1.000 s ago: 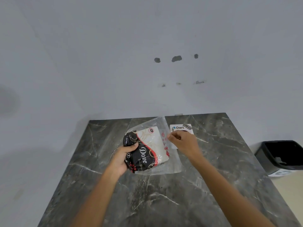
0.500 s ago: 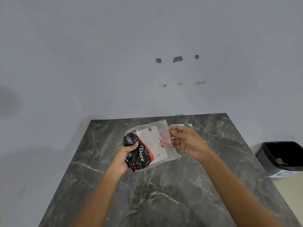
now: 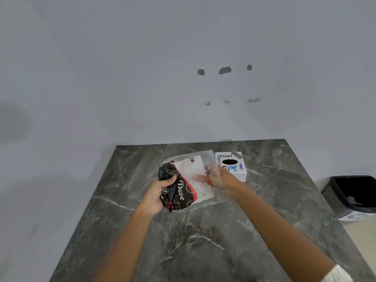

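A clear plastic bag lies on the dark marble table with a folded black, white and red packet marked "Dove" inside it. My left hand grips the packet's black end through the bag, thumb on top. My right hand is at the bag's right side, partly covered by the plastic. One finger shows through the film, stretched over the packet's white part. Whether that hand pinches anything is blurred by the plastic.
A small white box printed "Dart", with a dark oval hole on top, stands just behind my right hand. A black waste bin sits on the floor off the table's right edge. A grey wall rises behind the table.
My right hand has gone from pinching the bag's edge to lying under the plastic, its finger over the packet. The white box behind it is uncovered. My left hand keeps its grip.
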